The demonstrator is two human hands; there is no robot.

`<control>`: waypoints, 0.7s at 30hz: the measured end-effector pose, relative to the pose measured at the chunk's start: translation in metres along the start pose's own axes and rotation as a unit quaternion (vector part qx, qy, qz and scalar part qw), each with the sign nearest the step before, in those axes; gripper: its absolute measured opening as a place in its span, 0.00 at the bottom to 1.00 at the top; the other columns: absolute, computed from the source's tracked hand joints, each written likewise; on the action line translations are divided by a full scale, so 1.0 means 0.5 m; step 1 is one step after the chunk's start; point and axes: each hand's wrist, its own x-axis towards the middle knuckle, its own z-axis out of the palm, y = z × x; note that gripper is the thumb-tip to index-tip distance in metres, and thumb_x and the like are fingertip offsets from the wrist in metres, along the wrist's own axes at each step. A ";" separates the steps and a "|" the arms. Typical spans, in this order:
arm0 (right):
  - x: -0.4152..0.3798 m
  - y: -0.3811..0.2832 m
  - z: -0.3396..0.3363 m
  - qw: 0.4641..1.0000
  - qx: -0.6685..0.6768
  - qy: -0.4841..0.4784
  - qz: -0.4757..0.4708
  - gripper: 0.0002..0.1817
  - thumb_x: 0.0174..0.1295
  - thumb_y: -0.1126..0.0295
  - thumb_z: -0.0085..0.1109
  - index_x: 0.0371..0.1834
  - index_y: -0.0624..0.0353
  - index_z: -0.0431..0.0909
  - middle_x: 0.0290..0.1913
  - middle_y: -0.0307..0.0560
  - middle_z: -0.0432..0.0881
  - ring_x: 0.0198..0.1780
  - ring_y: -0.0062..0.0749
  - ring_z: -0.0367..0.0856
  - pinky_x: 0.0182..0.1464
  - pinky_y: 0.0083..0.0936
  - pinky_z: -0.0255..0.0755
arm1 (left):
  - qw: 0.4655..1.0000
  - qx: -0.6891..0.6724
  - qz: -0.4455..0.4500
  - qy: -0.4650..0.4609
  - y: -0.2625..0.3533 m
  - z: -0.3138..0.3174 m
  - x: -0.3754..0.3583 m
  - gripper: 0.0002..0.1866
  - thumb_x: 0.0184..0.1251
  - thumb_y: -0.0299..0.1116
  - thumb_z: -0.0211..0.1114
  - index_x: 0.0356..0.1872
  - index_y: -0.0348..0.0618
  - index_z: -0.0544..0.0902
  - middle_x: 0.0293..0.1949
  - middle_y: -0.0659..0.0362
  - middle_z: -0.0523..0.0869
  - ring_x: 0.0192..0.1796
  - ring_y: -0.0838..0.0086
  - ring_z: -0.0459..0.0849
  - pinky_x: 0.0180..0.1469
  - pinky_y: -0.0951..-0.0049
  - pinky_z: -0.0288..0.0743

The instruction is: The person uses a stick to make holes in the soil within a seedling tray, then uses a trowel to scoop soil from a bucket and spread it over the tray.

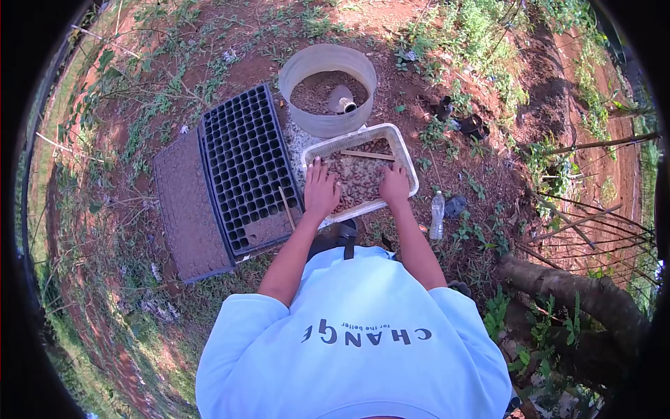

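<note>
A white rectangular tray holds many small reddish-brown pieces, and a flat wooden strip lies across them. My left hand rests at the tray's left side, fingers spread and pointing away from me, with nothing visible in it. Over the right part of the tray is my right hand, its fingers curled down towards the pieces; whatever they hold, if anything, is hidden. Left of the tray lies a black seedling tray with dark cells, some near its lower end filled with soil. A thin stick lies on it.
Behind the white tray stands a round tub with soil and a scoop. A soil-filled tray lies far left. To the right are a clear bottle, dark footwear and a thick trunk.
</note>
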 end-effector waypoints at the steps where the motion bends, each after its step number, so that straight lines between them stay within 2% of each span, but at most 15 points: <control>1: 0.003 -0.002 0.000 1.000 -0.013 -0.001 0.005 0.19 0.51 0.74 0.60 0.48 0.46 0.83 0.54 0.49 0.75 0.57 0.52 0.72 0.57 0.47 0.73 | 1.000 -0.003 0.001 -0.001 0.000 -0.001 0.001 0.18 0.63 0.40 0.58 0.48 0.40 0.84 0.64 0.47 0.73 0.76 0.53 0.55 0.78 0.52 0.43; 2: 0.003 -0.006 -0.003 1.000 -0.012 -0.002 0.002 0.19 0.51 0.74 0.60 0.48 0.46 0.83 0.54 0.49 0.75 0.57 0.52 0.72 0.57 0.47 0.73 | 1.000 -0.007 0.001 -0.002 -0.001 -0.002 0.002 0.17 0.62 0.39 0.59 0.47 0.40 0.84 0.64 0.47 0.74 0.76 0.54 0.56 0.78 0.52 0.44; 4: -0.001 -0.012 -0.008 1.000 -0.014 0.017 0.008 0.13 0.55 0.73 0.56 0.43 0.49 0.84 0.50 0.48 0.75 0.56 0.50 0.73 0.57 0.45 0.71 | 1.000 -0.005 0.004 0.006 -0.001 -0.002 0.003 0.17 0.62 0.39 0.59 0.47 0.40 0.84 0.63 0.47 0.74 0.76 0.54 0.57 0.78 0.51 0.45; 11: -0.001 -0.011 -0.007 0.998 -0.018 0.055 -0.004 0.09 0.55 0.72 0.57 0.39 0.51 0.83 0.48 0.49 0.75 0.55 0.50 0.73 0.54 0.45 0.72 | 1.000 -0.010 0.015 0.021 0.001 0.002 0.001 0.16 0.60 0.38 0.61 0.45 0.39 0.84 0.61 0.48 0.77 0.74 0.54 0.60 0.76 0.50 0.48; 14: 0.000 -0.009 -0.009 0.999 0.001 0.042 -0.012 0.09 0.53 0.69 0.63 0.38 0.50 0.83 0.46 0.48 0.75 0.55 0.48 0.73 0.55 0.45 0.72 | 1.000 -0.009 0.015 0.012 0.000 0.000 -0.001 0.16 0.60 0.39 0.61 0.45 0.39 0.84 0.61 0.49 0.77 0.74 0.54 0.60 0.76 0.50 0.48; 16: -0.004 -0.005 -0.022 0.989 0.076 0.005 -0.128 0.13 0.45 0.64 0.73 0.36 0.46 0.86 0.45 0.45 0.75 0.53 0.46 0.73 0.54 0.43 0.72 | 1.000 -0.006 0.014 0.013 -0.002 0.003 -0.003 0.16 0.60 0.39 0.61 0.45 0.40 0.84 0.61 0.49 0.77 0.74 0.54 0.60 0.76 0.50 0.48; 17: -0.005 -0.005 -0.028 0.989 0.075 0.006 -0.129 0.13 0.45 0.64 0.73 0.36 0.46 0.86 0.45 0.45 0.75 0.53 0.46 0.73 0.54 0.43 0.72 | 1.000 -0.003 0.013 0.014 -0.002 0.005 -0.002 0.16 0.61 0.39 0.61 0.44 0.40 0.83 0.61 0.49 0.77 0.74 0.54 0.60 0.76 0.50 0.48; 19: -0.009 -0.008 -0.038 0.977 0.054 -0.089 -0.188 0.12 0.40 0.61 0.77 0.30 0.45 0.86 0.43 0.43 0.75 0.53 0.44 0.71 0.55 0.41 0.71 | 1.000 -0.002 0.014 0.011 -0.008 0.007 -0.004 0.15 0.60 0.38 0.61 0.43 0.40 0.83 0.60 0.49 0.77 0.74 0.54 0.61 0.76 0.50 0.48; 21: -0.005 -0.008 -0.033 0.975 0.040 -0.104 -0.193 0.12 0.39 0.61 0.77 0.29 0.45 0.86 0.43 0.43 0.74 0.53 0.44 0.71 0.56 0.40 0.70 | 1.000 0.001 0.014 0.005 -0.013 0.005 -0.008 0.14 0.60 0.38 0.61 0.43 0.41 0.83 0.60 0.50 0.77 0.74 0.54 0.61 0.76 0.50 0.48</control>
